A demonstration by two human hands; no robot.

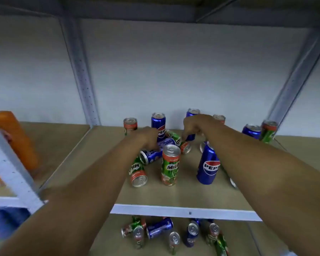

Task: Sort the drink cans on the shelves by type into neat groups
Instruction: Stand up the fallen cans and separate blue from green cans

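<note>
Blue Pepsi cans and green-and-red Milo cans are mixed on a brown shelf [107, 145]. My left hand [146, 137] reaches into the middle and its fingers curl onto a lying Pepsi can [151, 155]. My right hand [194, 126] grips an upright Pepsi can [191, 137] behind a lying Milo can [179, 143]. An upright Milo can [170, 165] and an upright Pepsi can [208, 163] stand at the front. Another Milo can [138, 172] lies at front left. More upright cans stand at the back, such as a Pepsi can [158, 121] and a Milo can [130, 125].
Grey metal uprights [79, 71] frame the shelf bay. An orange pack [13, 139] sits on the shelf to the left. The lower shelf holds several mixed cans [159, 228], some lying, some upright. A Pepsi can [251, 131] and Milo can [268, 131] stand at far right.
</note>
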